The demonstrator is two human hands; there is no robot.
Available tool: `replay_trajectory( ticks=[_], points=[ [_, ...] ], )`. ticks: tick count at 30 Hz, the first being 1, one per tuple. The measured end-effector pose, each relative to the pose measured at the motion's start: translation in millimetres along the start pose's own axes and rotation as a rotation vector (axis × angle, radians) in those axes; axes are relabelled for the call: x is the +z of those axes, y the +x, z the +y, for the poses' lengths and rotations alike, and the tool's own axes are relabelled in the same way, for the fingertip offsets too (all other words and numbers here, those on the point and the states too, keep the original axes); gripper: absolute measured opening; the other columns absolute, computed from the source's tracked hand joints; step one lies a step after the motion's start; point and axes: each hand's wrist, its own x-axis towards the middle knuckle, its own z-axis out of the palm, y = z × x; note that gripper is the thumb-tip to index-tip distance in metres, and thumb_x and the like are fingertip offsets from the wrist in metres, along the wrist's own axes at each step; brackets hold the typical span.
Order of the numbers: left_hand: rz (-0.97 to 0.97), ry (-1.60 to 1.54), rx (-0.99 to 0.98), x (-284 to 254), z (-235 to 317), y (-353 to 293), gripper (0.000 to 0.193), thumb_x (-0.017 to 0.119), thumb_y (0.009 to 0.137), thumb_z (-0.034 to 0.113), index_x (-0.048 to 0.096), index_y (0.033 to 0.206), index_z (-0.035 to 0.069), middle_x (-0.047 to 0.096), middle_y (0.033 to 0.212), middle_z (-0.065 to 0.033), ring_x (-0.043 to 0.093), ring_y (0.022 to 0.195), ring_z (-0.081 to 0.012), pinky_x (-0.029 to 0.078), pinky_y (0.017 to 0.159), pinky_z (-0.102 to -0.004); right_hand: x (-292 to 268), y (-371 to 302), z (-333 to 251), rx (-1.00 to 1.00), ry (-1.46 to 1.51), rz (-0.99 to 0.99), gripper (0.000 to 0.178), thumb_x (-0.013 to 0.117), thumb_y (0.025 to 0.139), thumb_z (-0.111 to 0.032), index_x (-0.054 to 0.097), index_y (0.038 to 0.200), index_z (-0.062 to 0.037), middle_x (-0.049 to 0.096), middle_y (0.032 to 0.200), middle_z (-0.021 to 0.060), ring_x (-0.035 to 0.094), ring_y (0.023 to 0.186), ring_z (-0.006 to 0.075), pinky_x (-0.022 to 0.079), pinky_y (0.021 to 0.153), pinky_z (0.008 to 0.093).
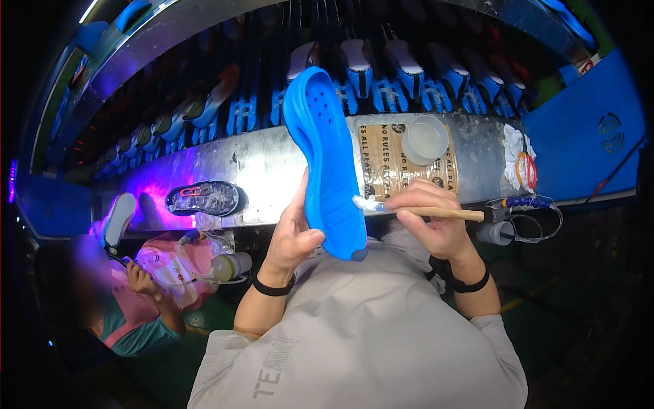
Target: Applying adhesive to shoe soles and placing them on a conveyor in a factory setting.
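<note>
A bright blue shoe sole (325, 157) is held up in front of me, its inner face toward me and its dark-tipped end lowest. My left hand (293, 232) grips its lower left side, thumb on the near edge. In my right hand (432, 211) is a brush (443, 213) with a wooden handle, pinched between thumb and fingers. Its white bristles meet the right edge of the sole's lower half. Beyond my right hand, a clear plastic tub (425, 140) with whitish liquid stands on a piece of printed brown cardboard (381, 153).
Ahead runs a metal bench (266, 163), with a row of shoes on blue holders (388, 95) behind it. A dark sole (204, 198) lies on the bench at left. White cloth with an orange band (521, 163) lies at right. A co-worker (136, 300) holds a shoe at far left.
</note>
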Motion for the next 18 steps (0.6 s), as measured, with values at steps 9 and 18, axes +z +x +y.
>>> replay_trajectory(
  ticks=[9,18],
  points=[
    [-0.026,0.015,0.081,-12.7,-3.7,2.3,0.114,0.076,0.076,0.027,0.004,0.160,-0.001,0.036,0.155,-0.0208,0.044,0.140,-0.0313,0.038,0.115,-0.0441,2.5,-3.3,-11.9,0.023,0.020,-0.052,0.013,0.066,0.081,-0.004,0.072,0.092,-0.0003,0.071,0.082,0.0088,0.061,0.071,0.0210,0.046,0.072,0.0333],
    [0.007,0.037,0.108,-20.8,-4.1,-0.7,0.113,0.076,0.077,0.027,0.006,0.160,0.000,0.036,0.156,-0.0201,0.043,0.141,-0.0304,0.036,0.116,-0.0436,0.0,-7.5,-9.0,0.150,0.184,0.153,0.018,0.066,0.091,-0.013,0.073,0.098,0.0012,0.073,0.092,0.0126,0.067,0.085,0.0214,0.052,0.078,0.0328]
  ],
)
